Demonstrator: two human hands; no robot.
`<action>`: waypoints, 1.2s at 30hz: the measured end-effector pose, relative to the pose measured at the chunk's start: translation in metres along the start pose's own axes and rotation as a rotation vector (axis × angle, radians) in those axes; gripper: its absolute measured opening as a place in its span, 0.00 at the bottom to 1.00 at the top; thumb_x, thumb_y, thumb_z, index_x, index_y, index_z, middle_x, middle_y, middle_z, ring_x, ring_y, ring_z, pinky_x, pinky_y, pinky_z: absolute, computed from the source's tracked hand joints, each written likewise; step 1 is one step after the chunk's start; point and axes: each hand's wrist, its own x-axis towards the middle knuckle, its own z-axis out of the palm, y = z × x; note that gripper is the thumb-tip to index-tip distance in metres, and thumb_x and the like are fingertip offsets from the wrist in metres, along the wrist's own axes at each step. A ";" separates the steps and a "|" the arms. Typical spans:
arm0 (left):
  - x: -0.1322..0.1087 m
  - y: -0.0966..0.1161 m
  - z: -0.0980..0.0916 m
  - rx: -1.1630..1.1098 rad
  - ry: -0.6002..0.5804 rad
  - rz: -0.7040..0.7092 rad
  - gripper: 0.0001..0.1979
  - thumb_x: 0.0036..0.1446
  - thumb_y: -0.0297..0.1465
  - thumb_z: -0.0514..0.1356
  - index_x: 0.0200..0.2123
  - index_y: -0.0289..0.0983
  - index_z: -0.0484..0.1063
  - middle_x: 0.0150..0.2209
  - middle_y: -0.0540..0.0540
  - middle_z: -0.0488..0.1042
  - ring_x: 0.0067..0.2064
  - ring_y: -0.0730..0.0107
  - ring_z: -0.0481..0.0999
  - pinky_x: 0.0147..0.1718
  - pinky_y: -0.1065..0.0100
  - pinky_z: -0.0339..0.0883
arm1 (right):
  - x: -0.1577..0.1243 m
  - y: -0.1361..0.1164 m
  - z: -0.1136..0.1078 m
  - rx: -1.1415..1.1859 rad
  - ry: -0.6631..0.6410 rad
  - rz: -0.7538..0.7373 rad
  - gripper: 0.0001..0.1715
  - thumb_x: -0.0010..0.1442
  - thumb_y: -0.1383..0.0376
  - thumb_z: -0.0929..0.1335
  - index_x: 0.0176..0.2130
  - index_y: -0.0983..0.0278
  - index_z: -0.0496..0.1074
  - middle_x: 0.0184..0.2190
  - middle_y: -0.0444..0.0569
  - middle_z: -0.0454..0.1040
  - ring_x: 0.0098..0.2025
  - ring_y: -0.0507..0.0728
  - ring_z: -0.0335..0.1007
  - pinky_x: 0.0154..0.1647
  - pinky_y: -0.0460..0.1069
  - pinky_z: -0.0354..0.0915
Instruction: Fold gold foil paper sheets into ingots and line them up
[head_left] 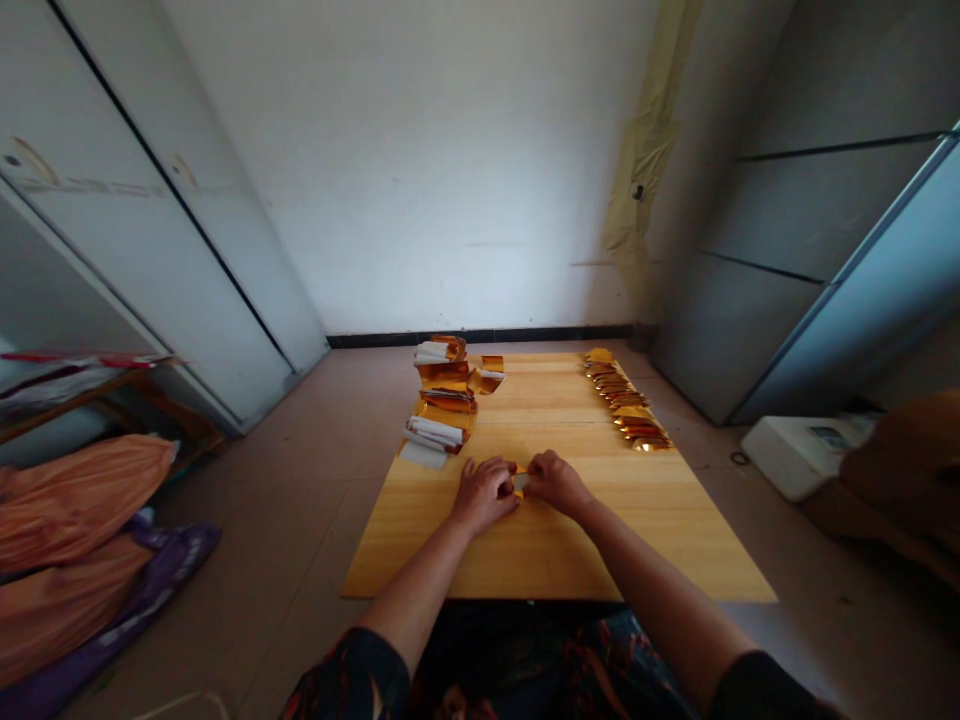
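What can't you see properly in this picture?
Head view:
- The gold paper is mostly hidden between the left hand and right hand; its shape is unclear.
- The row of gold pieces is too small to count.
- The orange bags are cut off by the left edge.
- The white box is partly hidden by a brown object.

One low wooden table (660,540). Two hands, the left hand (484,492) and the right hand (555,482), together pinch one small gold paper piece (519,482). One row of folded gold pieces (626,405), roughly ten, overlapping too closely for an exact count. One untidy heap of gold and white papers (444,400). Two orange bags (75,490), one purple bag (150,590), one white box (795,455).
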 end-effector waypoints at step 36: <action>0.002 -0.013 -0.011 0.103 -0.046 0.060 0.19 0.50 0.21 0.54 0.45 0.42 0.69 0.43 0.49 0.76 0.45 0.64 0.70 0.44 0.64 0.61 | -0.047 -0.025 0.024 -0.374 0.143 -0.323 0.12 0.64 0.63 0.61 0.35 0.62 0.72 0.35 0.50 0.74 0.40 0.57 0.63 0.38 0.51 0.51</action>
